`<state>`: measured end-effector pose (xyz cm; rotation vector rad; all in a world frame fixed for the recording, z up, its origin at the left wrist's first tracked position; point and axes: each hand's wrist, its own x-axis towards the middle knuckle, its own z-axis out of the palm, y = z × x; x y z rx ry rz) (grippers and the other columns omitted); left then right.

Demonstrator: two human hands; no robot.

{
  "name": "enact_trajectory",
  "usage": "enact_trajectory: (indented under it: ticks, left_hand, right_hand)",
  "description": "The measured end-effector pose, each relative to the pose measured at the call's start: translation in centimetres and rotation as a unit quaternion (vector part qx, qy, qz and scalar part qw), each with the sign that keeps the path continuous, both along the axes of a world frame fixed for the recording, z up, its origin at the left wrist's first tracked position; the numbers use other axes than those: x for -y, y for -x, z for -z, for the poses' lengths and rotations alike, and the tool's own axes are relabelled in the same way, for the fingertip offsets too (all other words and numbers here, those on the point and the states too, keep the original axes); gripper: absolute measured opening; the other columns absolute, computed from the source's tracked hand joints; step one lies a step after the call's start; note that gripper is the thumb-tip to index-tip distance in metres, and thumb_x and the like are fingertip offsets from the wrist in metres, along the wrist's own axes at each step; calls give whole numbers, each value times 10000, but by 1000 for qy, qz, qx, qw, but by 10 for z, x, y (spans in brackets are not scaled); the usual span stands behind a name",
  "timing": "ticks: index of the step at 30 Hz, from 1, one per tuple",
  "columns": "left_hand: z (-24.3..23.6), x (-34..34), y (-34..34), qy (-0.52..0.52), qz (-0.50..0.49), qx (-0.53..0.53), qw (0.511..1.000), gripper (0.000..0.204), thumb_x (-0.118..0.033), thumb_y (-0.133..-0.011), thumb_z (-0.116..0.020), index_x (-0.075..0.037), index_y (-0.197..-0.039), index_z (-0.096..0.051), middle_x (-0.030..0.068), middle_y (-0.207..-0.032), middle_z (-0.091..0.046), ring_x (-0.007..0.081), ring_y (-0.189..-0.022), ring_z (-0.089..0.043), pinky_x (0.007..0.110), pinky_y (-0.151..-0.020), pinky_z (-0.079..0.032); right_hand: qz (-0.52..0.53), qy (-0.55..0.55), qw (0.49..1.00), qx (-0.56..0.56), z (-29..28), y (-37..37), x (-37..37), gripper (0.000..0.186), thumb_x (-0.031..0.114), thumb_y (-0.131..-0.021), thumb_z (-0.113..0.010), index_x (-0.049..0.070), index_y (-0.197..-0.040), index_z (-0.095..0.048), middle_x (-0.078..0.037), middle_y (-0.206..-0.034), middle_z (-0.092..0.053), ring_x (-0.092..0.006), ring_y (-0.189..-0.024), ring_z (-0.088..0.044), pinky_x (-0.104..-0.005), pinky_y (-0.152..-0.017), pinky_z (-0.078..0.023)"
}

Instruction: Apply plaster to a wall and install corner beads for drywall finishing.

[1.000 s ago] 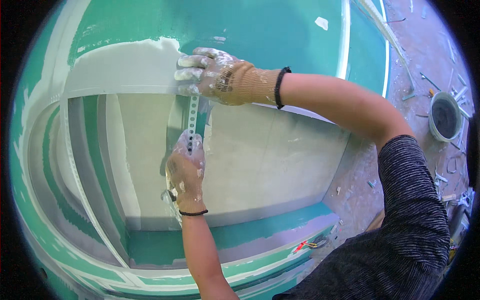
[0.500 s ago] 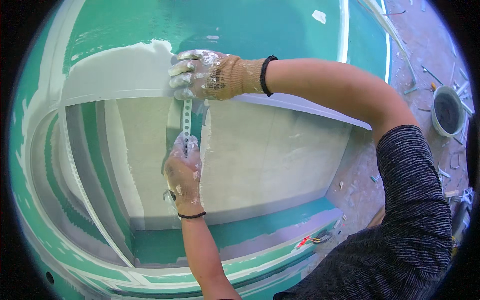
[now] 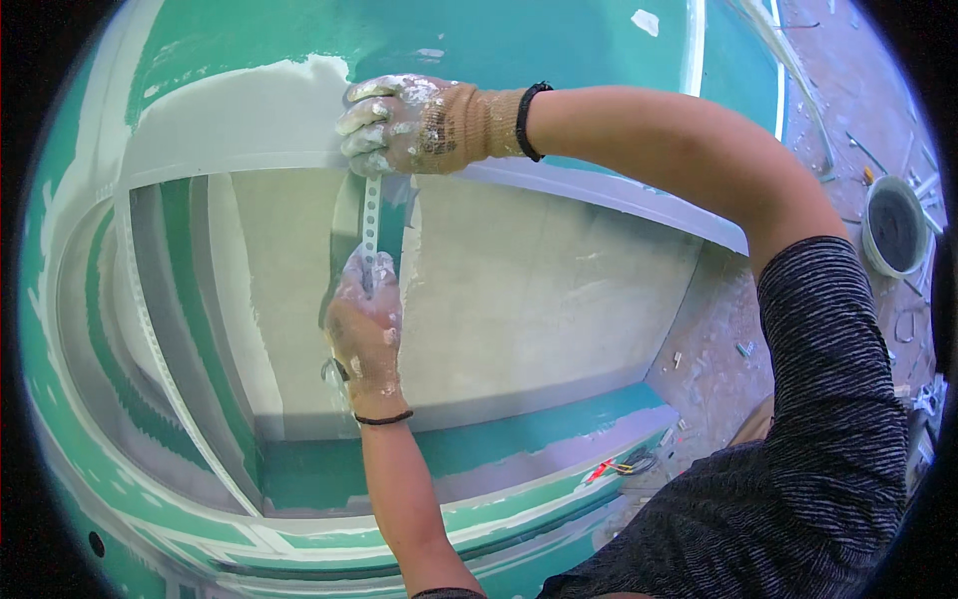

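A narrow white perforated strip (image 3: 371, 215), like a corner bead, runs upright in front of the opening. My left hand (image 3: 367, 324), in a putty-smeared tan glove, is closed around its lower part. A small grey object (image 3: 335, 373) pokes out beside that palm; its kind is unclear. Above, my right hand (image 3: 404, 125), in a matching glove, has its fingers curled at the strip's upper end, against the opening's upper edge. The right fingers cover that end. Grey-white putty (image 3: 239, 125) coats the green board (image 3: 559, 50) around the hand.
The recess has a pale back panel (image 3: 539, 299) and a green lower ledge (image 3: 519, 429). A curved niche (image 3: 90, 319) is on the left. A bucket (image 3: 894, 228) and scraps stand on the dusty floor at right. Wires (image 3: 634, 463) stick out near the ledge's right end.
Both hands and the strip sit slightly higher in the picture, as does the opening, so the view has shifted a little. Both grips look the same.
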<state>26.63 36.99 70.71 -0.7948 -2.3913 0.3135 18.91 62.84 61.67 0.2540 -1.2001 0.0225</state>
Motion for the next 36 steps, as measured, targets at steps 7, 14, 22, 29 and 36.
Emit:
enact_trajectory:
  ticks: [7, 14, 22, 29, 36]
  left_hand:
    - [11, 53, -27, -15, 13, -90, 996, 382, -287, -988, -665, -94, -1316, -697, 189, -1063, -756, 360, -947, -745, 443, -809, -592]
    - [9, 71, -101, -10, 17, -149, 989, 308, -177, -950, -715, -30, -1220, -738, 192, -1007, -756, 353, -887, -751, 421, -798, -605]
    - [34, 72, -158, -172, -45, 65, 982, 322, -123, -934, -710, 57, -1201, -728, 246, -1042, -759, 319, -937, -768, 365, -836, -594]
    - [101, 116, -159, -336, -2, 244, 910, 393, -9, -884, -662, 85, -1266, -672, 99, -961, -746, 148, -862, -691, 279, -765, -552]
    - [138, 146, -165, -403, 73, 294, 864, 331, -24, -951, -676, 107, -1254, -658, 89, -933, -720, 107, -798, -646, 230, -699, -526]
  right_hand:
    - [29, -42, 998, 31, 1, -33, -18, 35, 206, -958, -602, 218, -948, -633, 32, -881, -573, -152, -940, -583, -386, -995, -489]
    - [26, -116, 987, 111, -19, -100, -27, 162, 223, -916, -675, 215, -1077, -679, 13, -1044, -656, -192, -1101, -607, -403, -1076, -511]
    - [-51, -158, 951, 262, -20, -153, -34, 203, 271, -929, -671, 136, -1065, -738, -58, -1052, -710, -312, -1117, -647, -428, -1025, -523]
    - [-100, -131, 862, 480, -32, -204, -4, 195, 275, -896, -662, 109, -795, -681, -103, -873, -696, -315, -923, -672, -450, -859, -571]
    - [17, -135, 779, 612, -55, -242, 46, 160, 271, -858, -669, 125, -796, -680, -81, -850, -695, -293, -898, -682, -455, -834, -575]
